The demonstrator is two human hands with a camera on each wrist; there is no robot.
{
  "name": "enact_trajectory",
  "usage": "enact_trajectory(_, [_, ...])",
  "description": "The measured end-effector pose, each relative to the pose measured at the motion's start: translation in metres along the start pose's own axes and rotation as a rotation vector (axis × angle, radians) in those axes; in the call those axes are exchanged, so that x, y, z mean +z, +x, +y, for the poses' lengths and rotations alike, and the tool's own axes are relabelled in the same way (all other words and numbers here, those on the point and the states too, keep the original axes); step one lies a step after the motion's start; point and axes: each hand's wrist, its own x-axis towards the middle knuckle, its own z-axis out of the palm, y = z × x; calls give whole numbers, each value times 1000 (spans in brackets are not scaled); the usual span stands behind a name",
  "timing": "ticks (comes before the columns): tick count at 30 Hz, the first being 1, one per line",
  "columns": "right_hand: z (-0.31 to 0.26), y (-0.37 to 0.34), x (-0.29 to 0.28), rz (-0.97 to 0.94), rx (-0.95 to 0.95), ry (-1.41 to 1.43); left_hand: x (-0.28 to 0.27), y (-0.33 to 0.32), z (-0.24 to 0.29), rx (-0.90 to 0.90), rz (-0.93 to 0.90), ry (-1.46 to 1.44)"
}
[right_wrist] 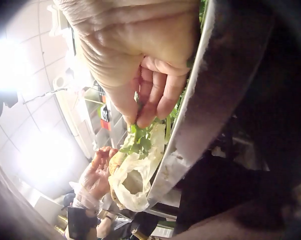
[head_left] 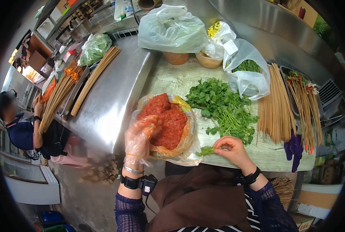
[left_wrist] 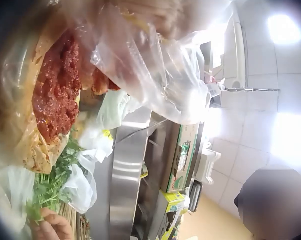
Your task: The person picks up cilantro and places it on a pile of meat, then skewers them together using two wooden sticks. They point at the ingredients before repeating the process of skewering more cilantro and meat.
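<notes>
My left hand [head_left: 139, 133] wears a clear plastic glove held by a band at the wrist. It hovers over the left side of a bag-lined bowl [head_left: 190, 135] of red minced meat [head_left: 168, 131]. Its fingers are loosely bent, with red bits stuck on the glove. My bare right hand [head_left: 233, 151] pinches a small cilantro sprig [head_left: 207, 150] between thumb and fingers near the table's front edge, right of the bowl. In the right wrist view the sprig's leaves [right_wrist: 140, 139] hang below the fingertips. A loose pile of cilantro [head_left: 219, 104] lies beyond that hand.
Bare wooden skewers [head_left: 275, 104] lie right of the cilantro, beside a tray of loaded skewers [head_left: 302, 100]. Plastic-bagged containers [head_left: 172, 31] stand at the back. Left is a steel counter [head_left: 106, 92] with more skewers [head_left: 95, 79]; another person [head_left: 23, 127] works beyond it.
</notes>
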Motion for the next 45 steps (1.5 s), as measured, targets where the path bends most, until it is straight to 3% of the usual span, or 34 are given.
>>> enact_trajectory(2, [-15,-2,5,-21,60,70,2,-1,-1,134,-62,173])
enact_trajectory(5, [-56,3,15,-138,-125,-180,0,-3,-4,314,-139,541])
enact_trajectory(8, [-87,22,28,-218,-299,-278,17,-18,-8,-17,-72,121])
enact_trajectory(9, [-93,29,35,-226,-340,-284,11,-16,-22,58,-140,77])
enact_trajectory(11, [-101,42,48,-245,-420,-297,24,-27,-18,-97,-150,-79])
enact_trajectory(13, [-103,51,57,-197,-346,-306,22,-33,-20,-255,-129,-119])
enact_trajectory(14, [-103,54,60,-176,-312,-308,27,-37,-18,-241,-146,-125])
enact_trajectory(18, [-89,63,63,-100,-475,-410,42,-46,-9,-176,-203,-100])
enact_trajectory(27, [-86,64,65,-39,-355,-388,49,-48,-7,-118,-294,-141])
enact_trajectory(30, [-84,68,62,-61,-466,-481,46,-46,-10,-148,-251,-128])
enact_trajectory(39, [-82,66,59,-79,-482,-539,39,-39,-32,-93,-186,-58])
enact_trajectory(40, [-88,60,58,-84,-340,-397,36,-36,-40,-34,-154,7])
enact_trajectory(41, [-93,58,49,-52,-354,-422,32,-30,-48,33,-117,66])
enact_trajectory(42, [-96,54,38,-25,-369,-444,33,-27,-48,-15,-65,77])
enact_trajectory(45, [-102,46,-14,256,-275,-525,41,-24,-44,32,-26,-85])
